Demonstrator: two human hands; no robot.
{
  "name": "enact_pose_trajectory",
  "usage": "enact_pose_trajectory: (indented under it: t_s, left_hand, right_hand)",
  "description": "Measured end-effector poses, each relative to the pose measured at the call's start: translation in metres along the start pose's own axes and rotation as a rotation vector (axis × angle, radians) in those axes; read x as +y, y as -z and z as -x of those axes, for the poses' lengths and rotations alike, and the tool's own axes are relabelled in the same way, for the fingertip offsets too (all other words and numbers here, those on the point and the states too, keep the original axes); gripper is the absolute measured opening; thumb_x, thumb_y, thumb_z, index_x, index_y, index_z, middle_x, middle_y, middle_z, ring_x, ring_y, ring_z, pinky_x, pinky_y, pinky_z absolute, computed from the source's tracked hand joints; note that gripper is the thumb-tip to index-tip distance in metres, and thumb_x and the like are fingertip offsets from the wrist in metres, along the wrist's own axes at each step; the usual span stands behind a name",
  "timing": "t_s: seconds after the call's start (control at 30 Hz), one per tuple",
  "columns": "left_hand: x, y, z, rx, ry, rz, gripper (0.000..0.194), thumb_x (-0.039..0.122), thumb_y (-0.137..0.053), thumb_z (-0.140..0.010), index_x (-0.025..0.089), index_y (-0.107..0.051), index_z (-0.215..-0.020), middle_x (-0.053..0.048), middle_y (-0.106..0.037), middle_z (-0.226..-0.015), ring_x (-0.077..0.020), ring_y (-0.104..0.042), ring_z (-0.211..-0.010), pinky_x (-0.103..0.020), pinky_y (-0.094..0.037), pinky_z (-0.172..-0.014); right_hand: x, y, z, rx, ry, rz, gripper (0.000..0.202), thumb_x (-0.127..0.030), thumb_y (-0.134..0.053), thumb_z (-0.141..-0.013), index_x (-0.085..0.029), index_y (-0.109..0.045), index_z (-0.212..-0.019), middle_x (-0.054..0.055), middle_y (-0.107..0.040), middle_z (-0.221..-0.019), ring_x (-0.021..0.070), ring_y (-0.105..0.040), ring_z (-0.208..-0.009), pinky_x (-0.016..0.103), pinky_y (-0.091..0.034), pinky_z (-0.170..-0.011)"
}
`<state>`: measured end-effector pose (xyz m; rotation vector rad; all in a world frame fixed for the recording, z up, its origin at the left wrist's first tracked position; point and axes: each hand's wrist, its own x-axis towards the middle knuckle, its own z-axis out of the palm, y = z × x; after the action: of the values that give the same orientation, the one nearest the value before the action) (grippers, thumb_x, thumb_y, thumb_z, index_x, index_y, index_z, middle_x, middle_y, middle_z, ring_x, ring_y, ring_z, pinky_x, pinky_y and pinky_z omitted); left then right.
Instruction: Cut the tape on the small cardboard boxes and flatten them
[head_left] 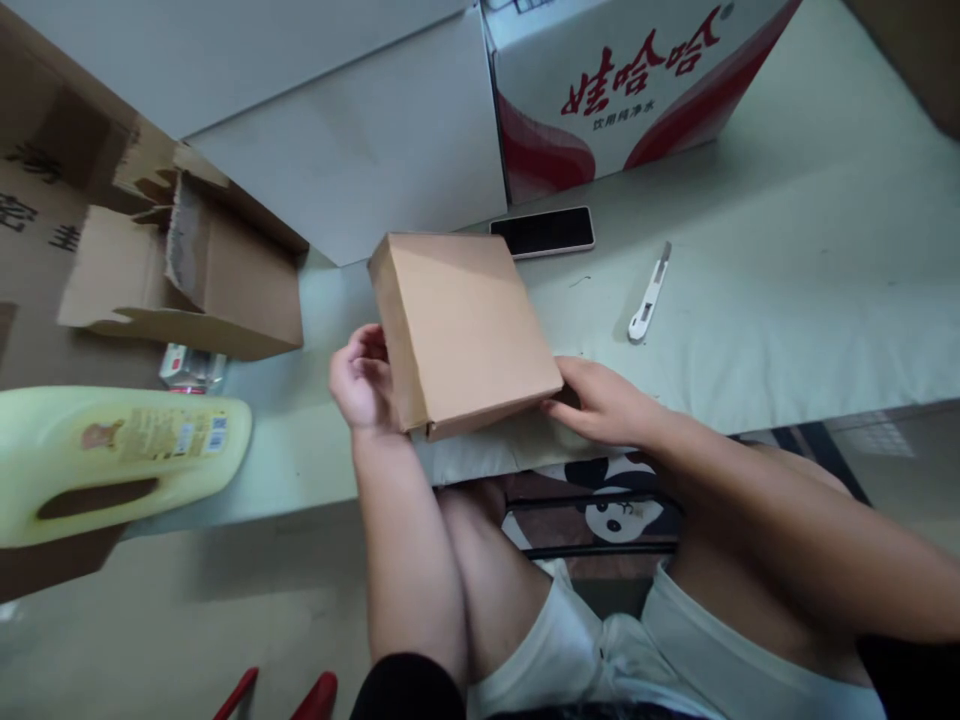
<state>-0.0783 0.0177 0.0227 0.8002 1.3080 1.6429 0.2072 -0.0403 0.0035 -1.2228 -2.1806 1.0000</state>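
A plain brown cardboard box (pixel 465 325) is tilted near the front edge of the table, between my two hands. My left hand (pixel 364 380) is against its left side, fingers curled and partly hidden behind the box. At the lower right corner, my right hand (pixel 600 400) grips the box, thumb below the edge and fingers partly out of sight. A white utility knife (pixel 649 295) with its blade out lies to the right of the box. Just behind the box rests a smartphone (pixel 551 232) with a dark screen.
At the left are an opened cardboard box (pixel 240 280), a clear bottle (pixel 191 368) and a large yellow jug (pixel 127 460) on its side. A white carton (pixel 375 140) and a red-and-white water carton (pixel 607 110) stand along the back of the green-covered table (pixel 787 300).
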Motion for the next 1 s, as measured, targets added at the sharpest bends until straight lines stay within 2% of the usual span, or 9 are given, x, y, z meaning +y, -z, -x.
enact_pose_trajectory:
  t_s: [0.1,0.23,0.33,0.47,0.53,0.63,0.73,0.8,1.0]
  left_hand:
    - [-0.005,-0.014,0.008,-0.058,0.134,0.015,0.035,0.053,-0.062,-0.072,0.02,-0.068,-0.083,-0.005,-0.069,-0.082,-0.0161,-0.067,-0.078,-0.026,-0.053,-0.07]
    - [-0.005,-0.021,0.01,-0.066,0.227,0.01,0.042,0.057,-0.065,-0.072,0.02,-0.07,-0.091,-0.006,-0.071,-0.088,-0.0183,-0.068,-0.079,-0.029,-0.053,-0.068]
    - [-0.003,-0.02,0.009,-0.036,0.138,-0.014,0.044,0.057,-0.065,-0.071,0.021,-0.069,-0.097,-0.007,-0.072,-0.094,-0.0215,-0.069,-0.091,-0.031,-0.055,-0.077]
    - [0.003,-0.024,0.015,-0.025,-0.047,0.023,0.042,0.053,-0.062,-0.073,0.022,-0.07,-0.099,-0.008,-0.072,-0.108,-0.0257,-0.067,-0.109,-0.035,-0.055,-0.089]
    - [0.007,-0.028,0.019,-0.084,-0.036,0.047,0.042,0.055,-0.06,-0.073,0.022,-0.071,-0.096,-0.008,-0.072,-0.11,-0.0265,-0.067,-0.112,-0.036,-0.055,-0.092]
    - [0.007,-0.031,0.02,-0.172,0.107,0.006,0.04,0.058,-0.059,-0.073,0.021,-0.071,-0.085,-0.01,-0.073,-0.101,-0.0251,-0.068,-0.102,-0.033,-0.055,-0.084]
    - [0.002,-0.03,0.015,-0.079,0.198,-0.046,0.033,0.052,-0.064,-0.069,0.02,-0.068,-0.077,-0.007,-0.071,-0.085,-0.0208,-0.067,-0.083,-0.029,-0.054,-0.07]
    - [-0.001,-0.03,0.014,-0.024,0.222,-0.051,0.029,0.047,-0.068,-0.067,0.02,-0.068,-0.076,-0.005,-0.07,-0.079,-0.0189,-0.066,-0.078,-0.028,-0.055,-0.069]
    - [0.005,-0.034,0.03,-0.243,0.208,-0.002,0.041,0.056,-0.066,-0.071,0.02,-0.071,-0.088,-0.011,-0.075,-0.1,-0.0322,-0.068,-0.112,-0.042,-0.058,-0.088]
  right_hand:
    - [0.001,0.002,-0.002,0.041,-0.003,-0.016,0.034,-0.046,-0.054,-0.089,-0.017,-0.062,-0.107,0.014,-0.07,-0.103,0.0314,-0.066,-0.096,0.049,-0.055,-0.085]
    - [0.011,0.004,0.001,0.204,-0.082,-0.034,0.061,-0.057,-0.063,-0.084,-0.019,-0.056,-0.132,0.018,-0.063,-0.131,0.0423,-0.054,-0.13,0.065,-0.047,-0.103]
    - [0.017,0.007,0.006,0.302,-0.064,-0.039,0.064,-0.058,-0.064,-0.085,-0.025,-0.052,-0.139,0.013,-0.059,-0.144,0.0458,-0.034,-0.149,0.075,-0.033,-0.113]
    - [0.017,0.013,0.011,0.329,-0.02,-0.07,0.069,-0.058,-0.06,-0.089,-0.026,-0.045,-0.148,0.012,-0.05,-0.156,0.0426,-0.023,-0.156,0.074,-0.025,-0.12]
    - [0.016,0.014,0.012,0.332,0.003,-0.094,0.071,-0.06,-0.056,-0.092,-0.024,-0.042,-0.151,0.013,-0.047,-0.158,0.0397,-0.024,-0.157,0.069,-0.026,-0.123]
    - [0.017,0.016,0.01,0.382,0.022,-0.106,0.072,-0.062,-0.05,-0.094,-0.024,-0.038,-0.154,0.015,-0.044,-0.16,0.0369,-0.032,-0.154,0.063,-0.031,-0.123]
    - [0.018,0.017,0.007,0.452,0.029,-0.102,0.067,-0.059,-0.051,-0.093,-0.023,-0.043,-0.149,0.016,-0.052,-0.151,0.037,-0.048,-0.142,0.061,-0.04,-0.117]
    - [0.018,0.017,0.005,0.473,0.023,-0.095,0.06,-0.056,-0.053,-0.092,-0.021,-0.05,-0.141,0.017,-0.062,-0.137,0.0364,-0.057,-0.128,0.059,-0.046,-0.11]
    - [0.021,0.011,0.004,0.344,-0.054,-0.035,0.053,-0.057,-0.052,-0.089,-0.017,-0.059,-0.123,0.018,-0.068,-0.114,0.0377,-0.062,-0.109,0.059,-0.053,-0.095]
